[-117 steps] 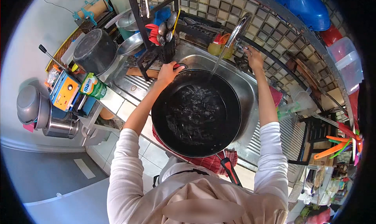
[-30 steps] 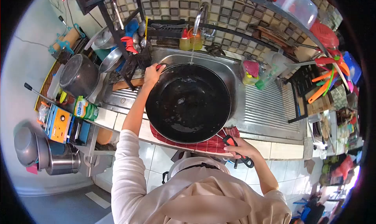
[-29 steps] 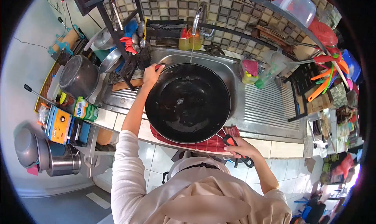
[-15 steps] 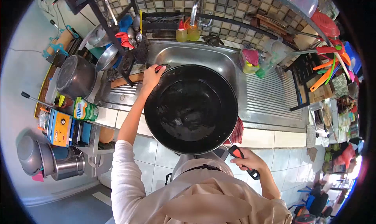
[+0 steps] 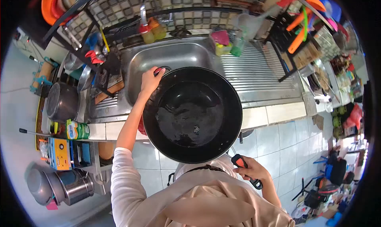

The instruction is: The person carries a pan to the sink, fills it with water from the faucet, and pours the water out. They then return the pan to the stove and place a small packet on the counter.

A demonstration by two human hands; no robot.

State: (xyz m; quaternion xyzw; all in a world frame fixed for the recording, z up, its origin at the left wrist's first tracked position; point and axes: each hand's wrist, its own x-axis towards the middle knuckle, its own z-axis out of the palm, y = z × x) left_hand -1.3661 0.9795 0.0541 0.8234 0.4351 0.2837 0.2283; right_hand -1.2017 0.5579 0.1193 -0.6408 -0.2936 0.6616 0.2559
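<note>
A large black wok (image 5: 158,124) with a little clear liquid (image 5: 190,120) in its bottom is held in front of my body. My left hand (image 5: 151,80) is closed round its small red and black side handle at the far left rim. My right hand (image 5: 254,170) grips the long black and red handle (image 5: 239,162) at the near right. The wok overlaps the near edge of the steel sink (image 5: 135,60) and hides part of the counter. Below it, a bit of red cloth (image 5: 141,126) shows at the counter front.
A ribbed steel drainboard (image 5: 258,74) lies right of the sink, with a pink and yellow container (image 5: 221,42) at its back. The tap (image 5: 143,11) and soap bottles (image 5: 152,30) stand behind. To the left are a dark pot (image 5: 62,102), a green pouch (image 5: 77,130) and a yellow-fronted stove (image 5: 61,153).
My view has turned to the right, and the sink and counter have shifted left. The wok, still in both hands, has moved right relative to the sink. The liquid in it has shifted.
</note>
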